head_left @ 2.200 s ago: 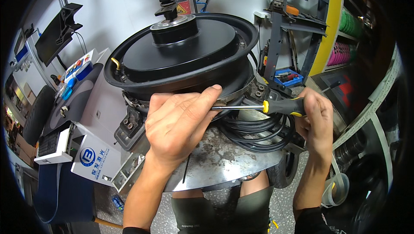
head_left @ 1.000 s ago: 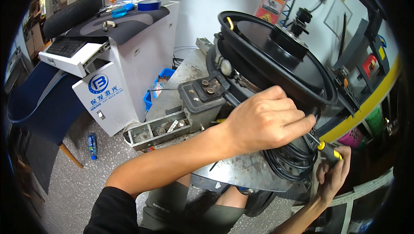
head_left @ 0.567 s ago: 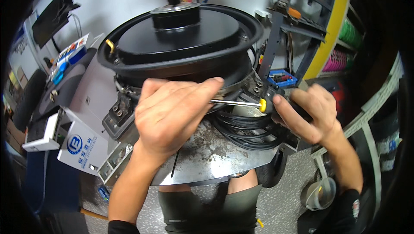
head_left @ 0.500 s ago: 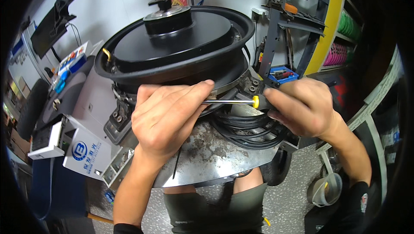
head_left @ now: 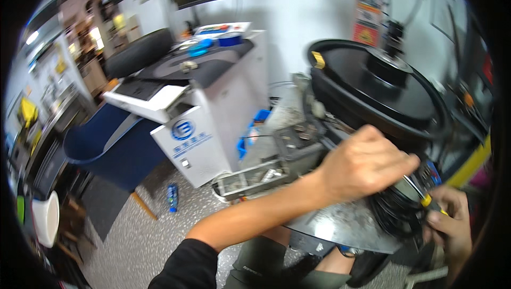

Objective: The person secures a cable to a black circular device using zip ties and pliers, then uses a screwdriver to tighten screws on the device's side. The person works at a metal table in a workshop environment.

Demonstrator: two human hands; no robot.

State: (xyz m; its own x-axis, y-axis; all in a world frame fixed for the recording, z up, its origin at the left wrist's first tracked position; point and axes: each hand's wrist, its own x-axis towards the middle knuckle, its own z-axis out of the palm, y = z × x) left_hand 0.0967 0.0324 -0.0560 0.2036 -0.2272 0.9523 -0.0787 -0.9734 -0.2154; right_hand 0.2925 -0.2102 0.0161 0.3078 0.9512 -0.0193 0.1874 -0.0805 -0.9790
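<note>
One screwdriver (head_left: 427, 200), with a yellow collar and dark handle, sits slanted just above the right edge of the stained steel worktop (head_left: 346, 222). The right hand (head_left: 452, 217) has its fingers closed around that handle. The shaft runs up toward the left hand (head_left: 367, 166), which is knuckles up with fingers curled, beside a black hub-motor wheel (head_left: 367, 89); its underside is hidden, so whether it grips anything I cannot tell. Coiled black cable (head_left: 396, 212) lies at the worktop's right edge, below the screwdriver. Toward the left edge are a bolted clamp block (head_left: 298, 140) and a compartmented metal channel (head_left: 258, 188).
</note>
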